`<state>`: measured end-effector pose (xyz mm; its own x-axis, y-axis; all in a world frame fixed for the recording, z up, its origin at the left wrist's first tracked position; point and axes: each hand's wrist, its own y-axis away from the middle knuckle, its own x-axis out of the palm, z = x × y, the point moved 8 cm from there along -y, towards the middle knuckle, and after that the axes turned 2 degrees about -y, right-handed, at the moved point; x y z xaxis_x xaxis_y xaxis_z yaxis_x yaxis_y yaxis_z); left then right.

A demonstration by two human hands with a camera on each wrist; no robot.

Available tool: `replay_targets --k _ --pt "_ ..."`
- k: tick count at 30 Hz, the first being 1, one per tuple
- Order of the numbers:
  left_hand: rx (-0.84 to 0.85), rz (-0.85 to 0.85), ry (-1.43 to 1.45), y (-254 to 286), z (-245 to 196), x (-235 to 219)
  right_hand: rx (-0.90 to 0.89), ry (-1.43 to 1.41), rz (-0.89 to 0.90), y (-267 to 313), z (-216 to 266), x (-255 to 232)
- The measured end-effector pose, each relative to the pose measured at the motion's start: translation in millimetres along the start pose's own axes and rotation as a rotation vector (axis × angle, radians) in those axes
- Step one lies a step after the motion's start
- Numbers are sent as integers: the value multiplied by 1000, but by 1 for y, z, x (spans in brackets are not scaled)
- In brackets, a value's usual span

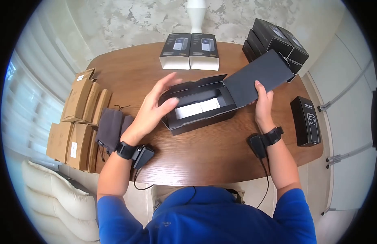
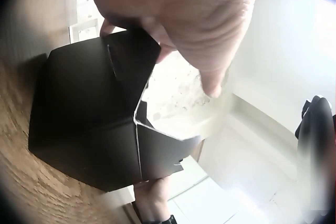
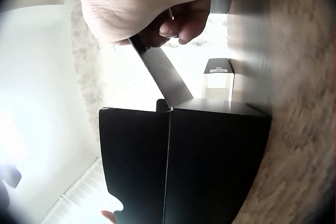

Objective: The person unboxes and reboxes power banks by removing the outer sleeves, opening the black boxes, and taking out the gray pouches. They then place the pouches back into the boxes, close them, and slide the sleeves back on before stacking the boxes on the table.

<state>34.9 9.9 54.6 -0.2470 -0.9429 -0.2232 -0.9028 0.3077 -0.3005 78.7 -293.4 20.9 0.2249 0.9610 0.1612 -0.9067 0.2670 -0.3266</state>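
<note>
An open black cardboard box [image 1: 209,123] stands on the wooden table in front of the person, with a white piece [image 1: 194,109] visible inside it. Its long lid flap [image 1: 257,79] is swung out to the right. The right hand [image 1: 265,107] pinches the lower edge of this flap, thumb on the near face and fingers behind. At the box's left end is the left hand [image 1: 154,106], its fingers spread and extended over the side flap. In the left wrist view, that hand [image 2: 189,19] overlaps the top of the dark box [image 2: 89,108].
Two dark printed boxes [image 1: 175,46] with white fronts stand at the back. Black boxes [image 1: 274,38] are stacked at the back right, and another black box [image 1: 305,122] lies at right. Brown cartons [image 1: 76,101] and a grey drawstring pouch [image 1: 110,129] are at left.
</note>
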Motion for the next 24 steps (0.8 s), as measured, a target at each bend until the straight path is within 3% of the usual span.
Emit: replay_targets --k 2,5,6,9,11,14,16,18,21,23,24 --pt "37 24 19 4 -5 3 27 -20 34 -1 -4 3" --pt "292 310 -566 12 -21 28 53 2 37 1 -7 7" --pt "352 379 -616 14 -24 37 57 7 33 2 -7 7" --pt "337 373 -588 18 -32 43 64 16 -1 3 -7 6" --pt "222 273 -496 15 -27 34 87 35 -29 2 -9 3" --pt "249 116 -477 11 -22 31 108 -17 11 4 -11 7" --pt "195 104 -435 10 -19 27 105 -17 18 4 -10 8" --pt "333 147 -598 11 -21 34 100 -18 17 5 -8 8" --pt "355 197 -766 14 -19 42 72 48 -4 7 -3 5" --pt "360 204 -738 13 -17 42 -177 106 -4 10 17 8" --pt "364 209 -712 14 -16 42 -173 111 7 13 22 10"
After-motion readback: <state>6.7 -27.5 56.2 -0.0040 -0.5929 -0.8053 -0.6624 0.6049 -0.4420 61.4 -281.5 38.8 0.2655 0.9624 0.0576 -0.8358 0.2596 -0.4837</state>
